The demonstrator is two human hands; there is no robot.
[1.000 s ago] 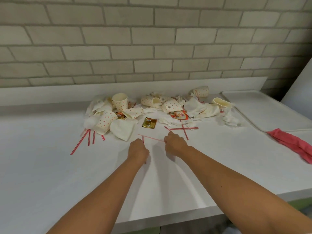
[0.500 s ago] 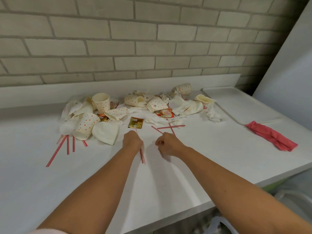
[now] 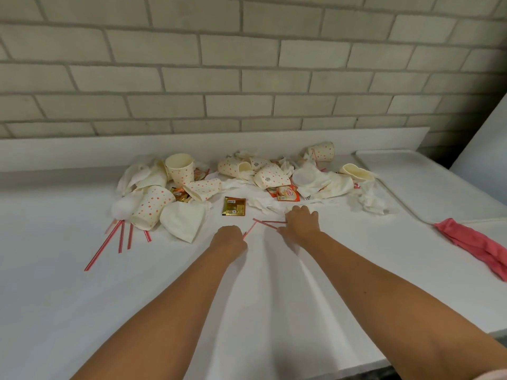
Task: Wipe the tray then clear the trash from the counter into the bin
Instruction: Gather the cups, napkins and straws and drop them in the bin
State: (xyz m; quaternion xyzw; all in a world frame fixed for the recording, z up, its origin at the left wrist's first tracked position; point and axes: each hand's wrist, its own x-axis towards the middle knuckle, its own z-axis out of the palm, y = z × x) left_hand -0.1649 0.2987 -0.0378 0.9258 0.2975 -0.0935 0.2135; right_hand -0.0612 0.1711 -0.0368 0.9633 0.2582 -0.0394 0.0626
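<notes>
White desk [image 3: 82, 297], matte, fills most of the view, front edge visible lower right. Pale brick wall [image 3: 247, 78] behind it, with a low white upstand [image 3: 82, 152] running along the back of the desk. Plain white panel [image 3: 488, 138] closes off the right side; the corner there is dark. Trash pile [image 3: 274, 176] sits against the back middle of the desk: dotted paper cups mostly tipped over or crushed, one upright cup [image 3: 179, 168] at the left, crumpled napkins, and an orange sachet [image 3: 286, 192]. A brown sachet [image 3: 233, 206] lies flat just in front of the pile. Loose straws [image 3: 120, 237] fan out at the front left of the pile. White tray [image 3: 428, 182] lies flat at the far right of the desk, just beside the pile. Pink cloth [image 3: 472, 242] is bunched in front of the tray, near the right edge. Left hand [image 3: 229, 239] has its fingers curled round a red straw [image 3: 248, 231] that sticks out on its right side. Right hand [image 3: 300, 223] is palm down, fingers bent onto the desk over crossed straws [image 3: 270, 223]; can't tell if it grips any. Both forearms are bare.
</notes>
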